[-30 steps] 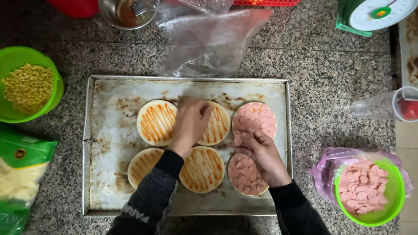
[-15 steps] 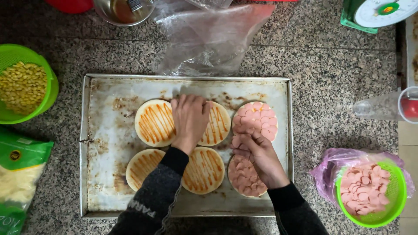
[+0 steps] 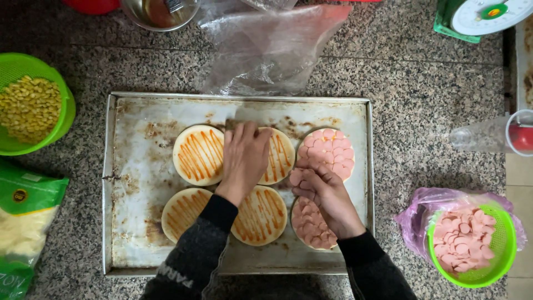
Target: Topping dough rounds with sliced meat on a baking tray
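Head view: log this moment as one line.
left hand flat on sauced dough round | right hand holding sausage slices | metal tray | six rounds, two sausage-topped

You are working over a speckled grey granite counter (image 3: 422, 105) under even, soft light, with a pale tiled strip (image 3: 519, 194) along its right edge and a weighing scale (image 3: 488, 14) at top right.
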